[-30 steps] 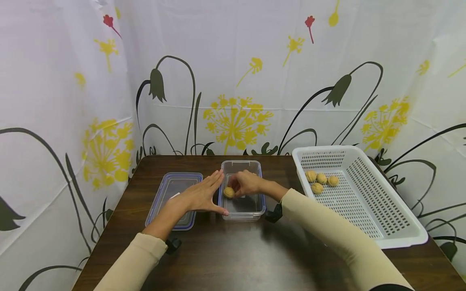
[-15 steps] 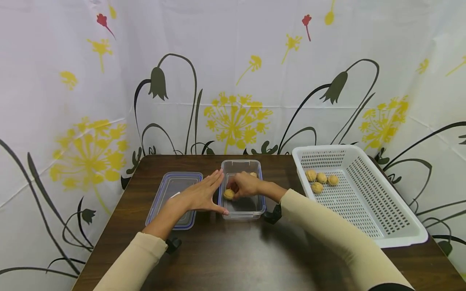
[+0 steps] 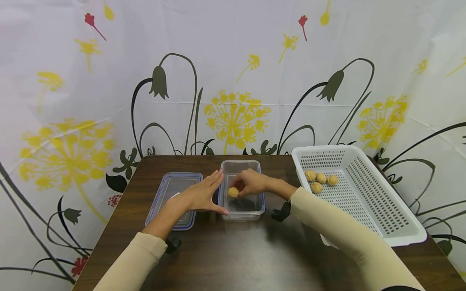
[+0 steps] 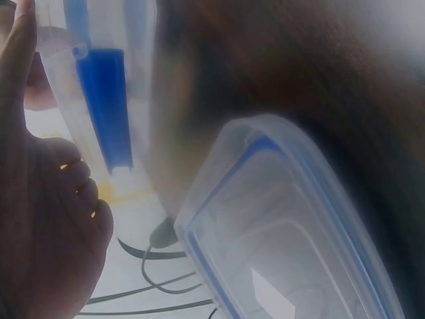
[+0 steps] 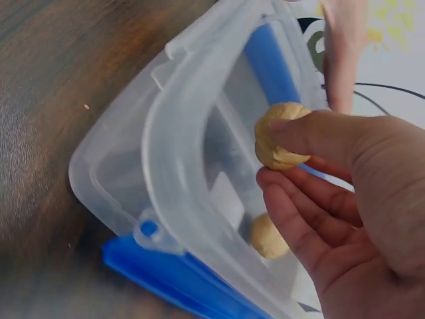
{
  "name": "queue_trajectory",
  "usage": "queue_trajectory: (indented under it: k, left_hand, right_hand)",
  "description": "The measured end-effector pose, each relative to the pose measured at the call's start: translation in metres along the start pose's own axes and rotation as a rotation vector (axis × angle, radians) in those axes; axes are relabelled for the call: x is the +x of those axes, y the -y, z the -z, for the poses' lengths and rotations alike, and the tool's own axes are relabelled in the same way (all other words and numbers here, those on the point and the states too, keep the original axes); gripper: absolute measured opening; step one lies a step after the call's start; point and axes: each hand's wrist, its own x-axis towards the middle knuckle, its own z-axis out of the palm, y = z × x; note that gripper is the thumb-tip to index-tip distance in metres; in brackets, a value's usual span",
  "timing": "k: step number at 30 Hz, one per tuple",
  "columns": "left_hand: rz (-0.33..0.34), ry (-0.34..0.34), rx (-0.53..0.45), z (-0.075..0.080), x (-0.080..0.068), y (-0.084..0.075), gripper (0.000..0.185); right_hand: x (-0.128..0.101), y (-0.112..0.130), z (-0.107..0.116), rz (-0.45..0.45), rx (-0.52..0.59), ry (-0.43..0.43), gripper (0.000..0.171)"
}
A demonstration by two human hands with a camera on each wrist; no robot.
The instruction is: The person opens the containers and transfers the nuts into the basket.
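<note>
Right wrist, fingers (image 5: 292,216) pinching walnut (image 5: 268,150), clear container (image 5: 159,159)

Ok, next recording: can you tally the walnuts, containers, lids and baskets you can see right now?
Walnuts: 6 visible (4 in the white basket, 1 in the right grip, 1 lying in the clear container); more could be hidden
Containers: 1
Lids: 1, the clear blue-edged lid
Baskets: 1
Total: 9 visible
</note>
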Motion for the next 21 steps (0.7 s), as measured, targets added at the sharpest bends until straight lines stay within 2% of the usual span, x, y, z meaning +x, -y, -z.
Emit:
queue_trajectory:
  k: [21]
  left_hand:
    - [0.002, -0.001, -0.008, 0.002, 0.0, -0.001, 0.133]
  right_hand:
    - [-0.05, 0.016, 0.056, 0.073, 0.066, 0.034, 0.039]
